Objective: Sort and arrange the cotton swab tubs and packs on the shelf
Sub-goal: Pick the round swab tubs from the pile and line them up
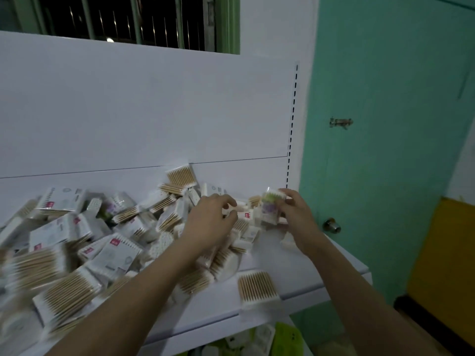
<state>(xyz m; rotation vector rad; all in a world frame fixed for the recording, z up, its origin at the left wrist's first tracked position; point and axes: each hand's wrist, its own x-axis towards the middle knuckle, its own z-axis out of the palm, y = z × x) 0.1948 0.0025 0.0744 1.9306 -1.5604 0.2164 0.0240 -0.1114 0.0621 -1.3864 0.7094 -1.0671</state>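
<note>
A jumbled heap of cotton swab packs [77,242] covers the left and middle of the white shelf [321,268]. Most are flat clear packs showing wooden sticks, some with white and pink labels. My right hand [298,214] is shut on a clear round tub [271,208] with a purple and green label, held upright near the shelf's back right. My left hand [210,222] hovers over the heap just left of the tub, fingers curled and apart, with nothing seen in it. One flat pack [257,287] lies alone near the front edge.
The white back panel [154,111] rises behind the shelf, with a slotted upright [293,119] at its right end. A green door [385,124] with a round knob [331,224] stands to the right. Green and white packages [257,340] show on the level below.
</note>
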